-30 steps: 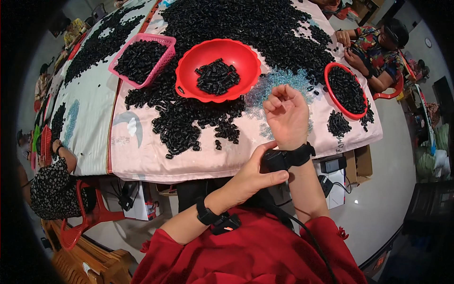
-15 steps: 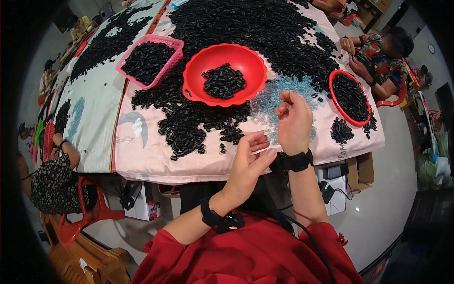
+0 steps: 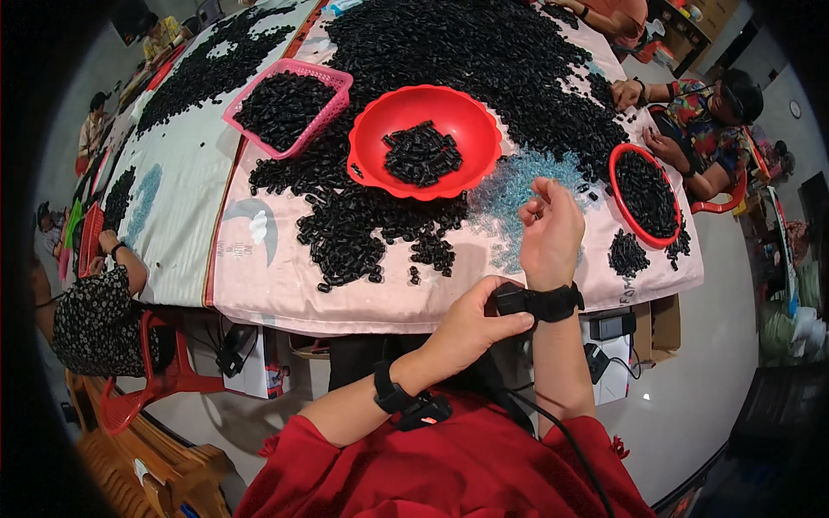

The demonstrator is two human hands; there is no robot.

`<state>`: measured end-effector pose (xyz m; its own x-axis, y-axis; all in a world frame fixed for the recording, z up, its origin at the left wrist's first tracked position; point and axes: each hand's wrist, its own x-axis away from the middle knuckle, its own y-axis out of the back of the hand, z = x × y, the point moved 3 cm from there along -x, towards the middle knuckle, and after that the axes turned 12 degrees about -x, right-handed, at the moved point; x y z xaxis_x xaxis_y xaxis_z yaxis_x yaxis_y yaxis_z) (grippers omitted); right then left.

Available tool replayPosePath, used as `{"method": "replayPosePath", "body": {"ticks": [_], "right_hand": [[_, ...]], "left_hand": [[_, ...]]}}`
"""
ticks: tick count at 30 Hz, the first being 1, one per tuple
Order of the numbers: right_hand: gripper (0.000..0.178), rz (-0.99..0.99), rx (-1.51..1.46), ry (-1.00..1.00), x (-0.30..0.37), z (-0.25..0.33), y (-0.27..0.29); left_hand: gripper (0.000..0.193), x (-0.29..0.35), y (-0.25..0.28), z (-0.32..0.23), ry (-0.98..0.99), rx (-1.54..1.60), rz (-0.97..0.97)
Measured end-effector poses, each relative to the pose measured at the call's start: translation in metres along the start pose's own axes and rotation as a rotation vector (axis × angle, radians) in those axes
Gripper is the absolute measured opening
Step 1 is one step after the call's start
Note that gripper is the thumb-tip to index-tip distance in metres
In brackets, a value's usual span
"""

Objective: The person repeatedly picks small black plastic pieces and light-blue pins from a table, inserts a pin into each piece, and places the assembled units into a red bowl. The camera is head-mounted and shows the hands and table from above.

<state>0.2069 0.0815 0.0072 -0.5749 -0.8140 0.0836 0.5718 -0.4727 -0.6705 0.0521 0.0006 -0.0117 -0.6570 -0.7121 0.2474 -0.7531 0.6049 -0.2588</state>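
Note:
My left hand (image 3: 473, 326) has its thumb and fingers closed around a small black box-shaped device (image 3: 509, 300). The device sits on a black strap (image 3: 554, 304) around my right wrist. My right hand (image 3: 554, 231) is raised at the table's near side, its fingers loosely curled and apart, with nothing visible in them. Just behind it lies a spread of small clear bluish pieces (image 3: 516, 181). To its left stands a red scalloped bowl (image 3: 380, 129) with small black plastic parts (image 3: 421, 154) in it. A second black strap with a device (image 3: 393, 388) is on my left wrist.
A large heap of black parts (image 3: 466, 43) covers the far table. A pink basket (image 3: 335, 97) and a red round basket (image 3: 618, 192) hold more. A person (image 3: 704, 129) works at the right, another (image 3: 99, 324) at the left. A cable (image 3: 574, 445) runs by my right arm.
My left hand has moved up and right and closed on the device on my right wrist. My right hand is slightly lower. The whole view has shifted a little.

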Motion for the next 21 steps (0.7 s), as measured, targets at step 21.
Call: {"method": "replayPosePath", "body": {"ticks": [21], "right_hand": [[0.025,0.266,0.767,-0.442,0.019,-0.009,0.067]], "left_hand": [[0.034,0.047,0.06,0.042,0.298,-0.197,-0.063]]}}
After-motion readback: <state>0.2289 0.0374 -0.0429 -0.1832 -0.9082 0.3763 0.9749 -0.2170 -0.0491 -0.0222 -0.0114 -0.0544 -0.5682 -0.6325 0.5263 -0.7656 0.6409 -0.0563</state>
